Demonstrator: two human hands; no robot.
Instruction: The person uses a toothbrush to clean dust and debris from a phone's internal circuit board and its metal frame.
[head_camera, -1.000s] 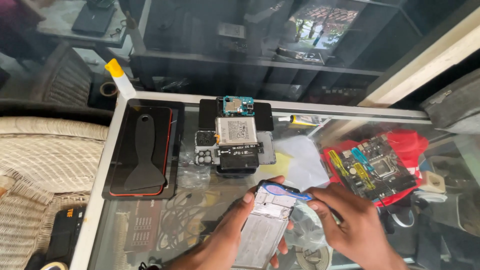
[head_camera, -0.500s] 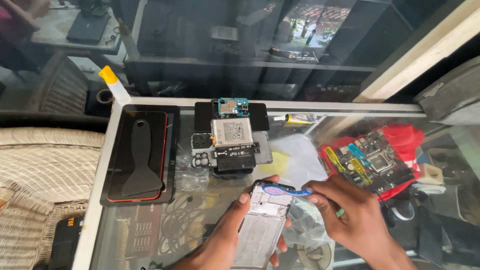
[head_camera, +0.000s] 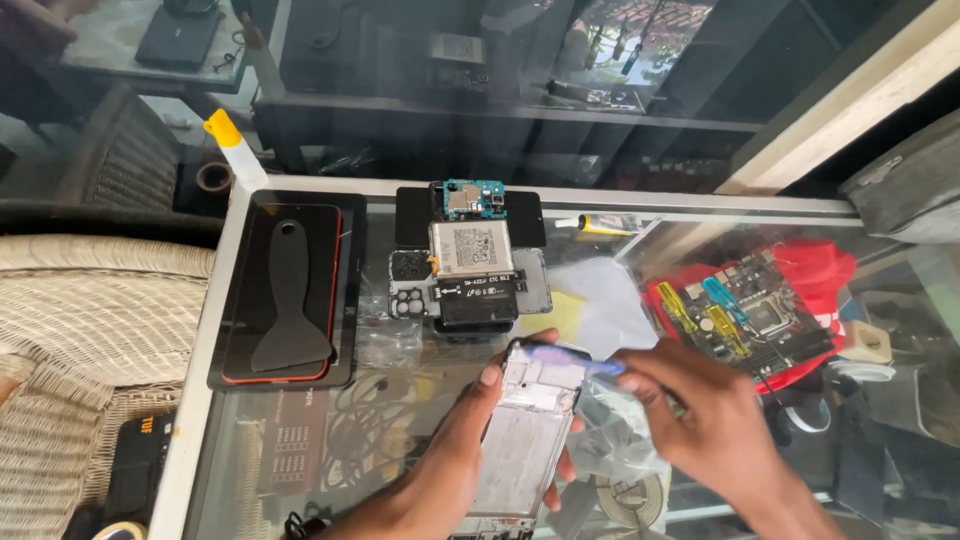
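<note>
Clearly the work in hand is prying at the top end of an opened phone frame (head_camera: 525, 440), and from where I stand it wants a light touch: keep the blue pry tool (head_camera: 570, 358) shallow along the edge, let the other hand steady the frame from below, and ease rather than lever, since the thin metal and anything glued inside would likely bend or tear under force. The left hand (head_camera: 460, 470) cradles the frame above the glass counter (head_camera: 230, 400), fingers curled around its left side and thumb against the edge, closed firmly on it. The right hand (head_camera: 710, 425) is pinched shut around the blue tool, whose tip lies across the frame's upper edge; a clear plastic bag (head_camera: 610, 440) sits just under that hand. Farther back on the counter lies a phone battery and board assembly (head_camera: 470, 265) on a dark mat, well apart from the frame. To the left, a black scraper (head_camera: 290, 290) rests on a red-edged phone body (head_camera: 285, 290). Off to the right, a circuit board (head_camera: 760, 315) lies on something red.
</note>
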